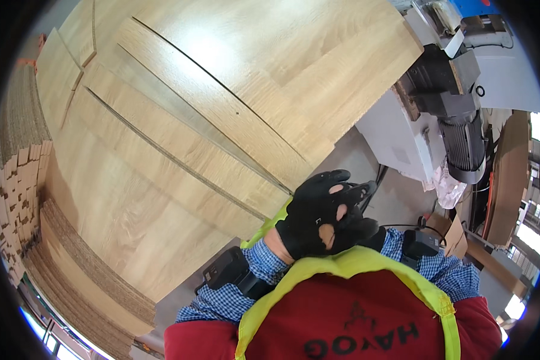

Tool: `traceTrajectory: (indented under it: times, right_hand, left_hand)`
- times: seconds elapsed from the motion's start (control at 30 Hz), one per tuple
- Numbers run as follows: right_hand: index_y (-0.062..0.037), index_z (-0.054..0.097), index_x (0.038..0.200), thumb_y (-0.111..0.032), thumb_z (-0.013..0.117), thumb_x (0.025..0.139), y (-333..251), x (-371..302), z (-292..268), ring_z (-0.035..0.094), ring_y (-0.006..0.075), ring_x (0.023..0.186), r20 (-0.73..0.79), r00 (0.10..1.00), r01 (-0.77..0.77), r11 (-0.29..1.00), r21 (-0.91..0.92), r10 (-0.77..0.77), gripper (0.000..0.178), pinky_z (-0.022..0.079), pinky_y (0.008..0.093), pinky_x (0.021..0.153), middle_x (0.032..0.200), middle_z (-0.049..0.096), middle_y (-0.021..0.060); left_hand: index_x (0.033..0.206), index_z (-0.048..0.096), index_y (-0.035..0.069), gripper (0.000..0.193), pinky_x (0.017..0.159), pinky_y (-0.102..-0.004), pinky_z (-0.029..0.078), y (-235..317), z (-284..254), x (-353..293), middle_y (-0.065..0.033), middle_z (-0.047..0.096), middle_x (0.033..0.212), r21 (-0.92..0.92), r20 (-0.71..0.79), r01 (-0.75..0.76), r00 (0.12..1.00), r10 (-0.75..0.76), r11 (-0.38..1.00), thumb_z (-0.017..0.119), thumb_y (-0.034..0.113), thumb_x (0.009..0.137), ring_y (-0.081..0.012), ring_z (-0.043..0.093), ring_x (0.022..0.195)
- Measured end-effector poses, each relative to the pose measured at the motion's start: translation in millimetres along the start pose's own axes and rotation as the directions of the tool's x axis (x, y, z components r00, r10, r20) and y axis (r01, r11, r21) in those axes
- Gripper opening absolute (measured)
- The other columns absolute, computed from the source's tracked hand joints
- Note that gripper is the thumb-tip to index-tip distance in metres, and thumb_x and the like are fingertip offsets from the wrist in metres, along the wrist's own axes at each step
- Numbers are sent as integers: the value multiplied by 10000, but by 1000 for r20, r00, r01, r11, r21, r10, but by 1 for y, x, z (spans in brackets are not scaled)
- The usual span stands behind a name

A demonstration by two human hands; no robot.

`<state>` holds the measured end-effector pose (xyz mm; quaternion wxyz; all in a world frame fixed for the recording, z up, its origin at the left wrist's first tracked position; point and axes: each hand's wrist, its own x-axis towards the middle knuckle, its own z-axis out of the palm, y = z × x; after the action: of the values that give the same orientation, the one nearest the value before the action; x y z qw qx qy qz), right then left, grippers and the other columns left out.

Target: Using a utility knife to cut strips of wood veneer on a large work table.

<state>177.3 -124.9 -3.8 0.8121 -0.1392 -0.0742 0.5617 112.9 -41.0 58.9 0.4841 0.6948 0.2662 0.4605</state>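
Note:
My left hand [315, 219], in a worn black glove with holes that bare the skin, is in front of my chest near the near corner of the wood-grain panels. Its fingers look curled together, and what lies inside them, if anything, is hidden. My right hand [373, 239], also in black, comes in from the right and meets the left one; its fingers are mostly hidden. Just beyond my left hand ends a narrow wood-grain board [222, 102], lying on larger panels. A second strip [180, 141] lies to its left.
A wide wood-grain panel [342, 54] fills the far middle. Stacks of cut boards [21, 174] and panels [90, 273] stand along the left. At the right is a machine with a dark ribbed motor [464, 144], near a cable and cardboard [456, 237].

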Motion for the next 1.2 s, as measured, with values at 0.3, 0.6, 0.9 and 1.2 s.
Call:
traceTrajectory:
  times: [0.3, 0.6, 0.9, 1.2]
  right_hand:
    - [-47, 595, 1079, -390, 546, 951, -28, -14, -22, 522, 138, 1088, -11, 1000, 1, 881, -472, -7, 369, 384, 284, 1002, 1057, 614, 28]
    - [-96, 530, 1122, -235, 544, 938, -63, 39, 43, 584, 171, 875, -365, 588, -420, -113, -901, 722, 231, 498, 342, 757, 929, 603, 22]
    - [-47, 528, 982, -334, 492, 974, -42, 63, 70, 495, 96, 589, -213, 792, -98, -226, -969, 572, 289, 424, 284, 525, 713, 523, 22]
    - [-51, 504, 923, -278, 522, 945, -49, 86, 91, 529, 236, 515, -422, 738, -281, -329, -902, 527, 229, 443, 381, 506, 660, 555, 92]
  left_hand:
    - [1094, 660, 67, 443, 868, -430, 501, -18, 6, -18, -110, 673, 951, -4, 88, 62, 994, -61, 998, 738, 299, 725, -351, 641, 921]
    - [1178, 586, 7, 366, 1006, -472, 405, -29, -30, -25, -173, 565, 1219, -333, -181, 7, 981, -71, 943, 575, 169, 850, -335, 544, 1137]
    - [1401, 392, -4, 819, 1077, -360, 330, -128, -362, 141, -201, 461, 1386, 828, -392, 441, 897, -206, 346, 770, 359, 772, -284, 405, 1307]
    - [1397, 420, 15, 743, 1079, -309, 302, -113, -389, 116, -128, 481, 1371, 734, -264, 470, 862, -432, 489, 763, 289, 798, -207, 390, 1312]
